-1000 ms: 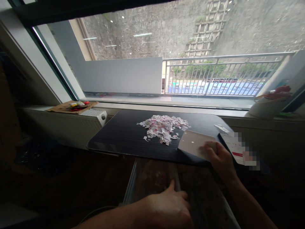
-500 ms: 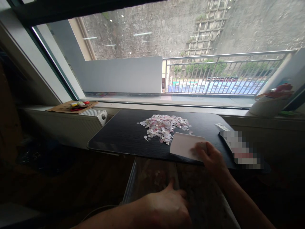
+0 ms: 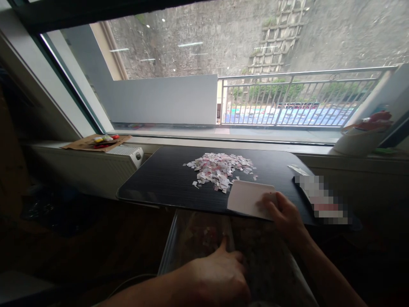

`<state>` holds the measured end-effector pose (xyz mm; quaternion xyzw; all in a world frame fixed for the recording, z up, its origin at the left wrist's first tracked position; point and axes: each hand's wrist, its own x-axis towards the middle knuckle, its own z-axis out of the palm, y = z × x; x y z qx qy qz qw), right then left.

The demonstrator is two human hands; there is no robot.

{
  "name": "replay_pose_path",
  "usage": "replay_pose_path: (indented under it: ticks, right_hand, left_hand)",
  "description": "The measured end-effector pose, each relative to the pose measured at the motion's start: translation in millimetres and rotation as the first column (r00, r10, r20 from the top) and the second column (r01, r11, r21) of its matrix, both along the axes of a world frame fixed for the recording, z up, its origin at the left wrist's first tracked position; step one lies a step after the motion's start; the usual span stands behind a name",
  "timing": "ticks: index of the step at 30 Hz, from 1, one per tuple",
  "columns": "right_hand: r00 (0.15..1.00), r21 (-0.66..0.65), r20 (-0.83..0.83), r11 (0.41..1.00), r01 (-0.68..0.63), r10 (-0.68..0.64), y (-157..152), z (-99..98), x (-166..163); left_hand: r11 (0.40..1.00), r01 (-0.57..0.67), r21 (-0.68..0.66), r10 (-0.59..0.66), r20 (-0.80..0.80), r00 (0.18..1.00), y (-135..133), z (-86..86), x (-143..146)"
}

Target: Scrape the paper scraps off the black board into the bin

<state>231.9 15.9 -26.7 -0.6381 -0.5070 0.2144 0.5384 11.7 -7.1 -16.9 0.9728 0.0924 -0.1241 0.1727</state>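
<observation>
A heap of small white and pink paper scraps (image 3: 220,167) lies on a black board (image 3: 159,179) below the window. My right hand (image 3: 284,215) is closed on a pale flat card (image 3: 247,198) that rests on the board just right of the heap, near the board's front edge. My left hand (image 3: 217,277) sits low in front, fingers curled on the rim of a clear plastic container (image 3: 191,238) that hangs under the board's edge with some scraps inside.
A white radiator (image 3: 126,153) stands left of the board, with a cardboard piece bearing small coloured items (image 3: 99,140) behind it. A white bowl (image 3: 354,143) sits on the sill at right. A dark tray with a blurred paper (image 3: 319,198) lies beside my right hand.
My right hand slid the card leftward along the board, up to the heap's right edge. My left hand shifted slightly left and down with the container.
</observation>
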Motion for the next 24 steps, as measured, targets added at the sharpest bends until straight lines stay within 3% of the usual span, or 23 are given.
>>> replay_pose_path:
  ticks: [4,10,15,20,24]
  right_hand:
    - [0.996,-0.017,0.01,0.996,-0.089,0.089,-0.8,-4.0,-0.9]
    - [1.0,-0.012,0.022,1.0,0.004,-0.003,-6.1,4.4,-2.1]
    - [0.988,-0.04,0.021,0.988,-0.152,0.153,-9.3,5.0,-8.2]
    - [0.996,0.065,-0.083,0.997,-0.037,0.043,18.5,15.1,1.6]
    - [0.996,0.07,-0.086,0.998,-0.004,0.01,43.8,16.2,2.9]
  left_hand:
    - [1.0,0.009,-0.003,-0.008,0.019,1.0,0.9,-6.1,-1.3]
    - [1.0,-0.001,0.018,0.001,-0.002,1.0,-0.2,-4.5,1.5]
    - [1.0,0.001,0.01,-0.001,-0.007,1.0,-1.8,-1.5,4.8]
    - [1.0,-0.006,-0.011,0.005,-0.047,0.999,-1.8,2.9,4.9]
    - [1.0,0.006,-0.016,-0.007,-0.043,0.999,0.7,6.4,-1.8]
